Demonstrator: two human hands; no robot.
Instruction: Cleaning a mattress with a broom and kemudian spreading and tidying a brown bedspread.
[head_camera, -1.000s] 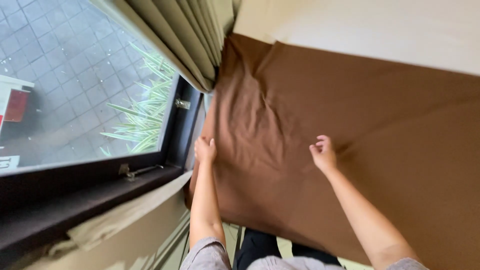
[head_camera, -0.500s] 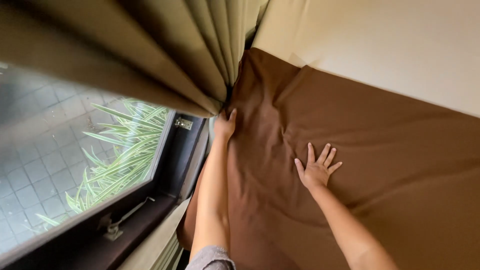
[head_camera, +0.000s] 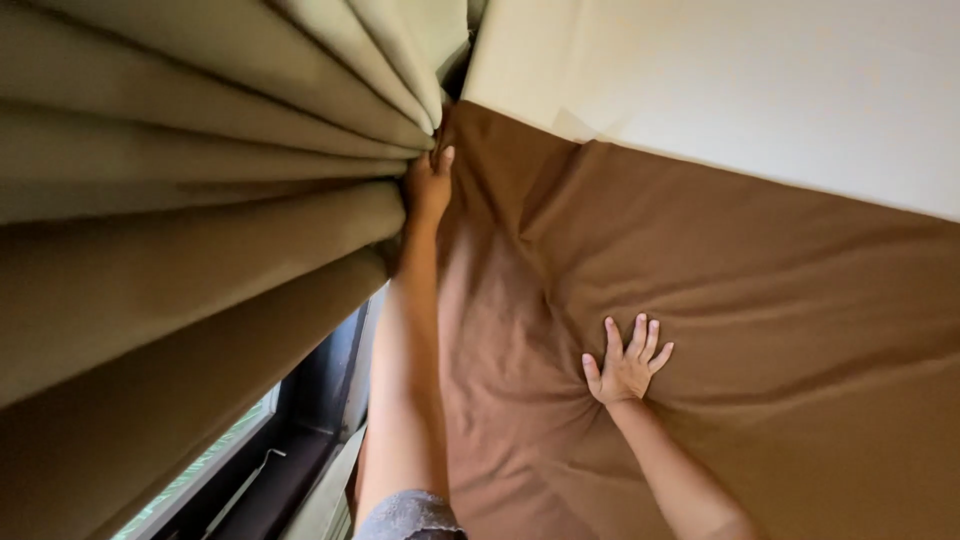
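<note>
A brown sheet (head_camera: 760, 300) covers the bed and is wrinkled around my hands. My left hand (head_camera: 428, 185) reaches far up to the sheet's corner, beside the olive curtain (head_camera: 200, 200); its fingers curl at the sheet's edge, and whether they grip it I cannot tell. My right hand (head_camera: 627, 362) lies flat on the sheet with fingers spread, pressing the cloth, which puckers under the palm.
A cream wall (head_camera: 720, 80) runs along the far side of the bed. The heavy pleated curtain hangs over the left half of the view. Below it a dark window frame (head_camera: 300, 440) and a sliver of glass show.
My left hand has stretched further up toward the sheet's corner by the curtain. My right hand stays flat on the sheet. The view has tipped up, so the curtain hides most of the window.
</note>
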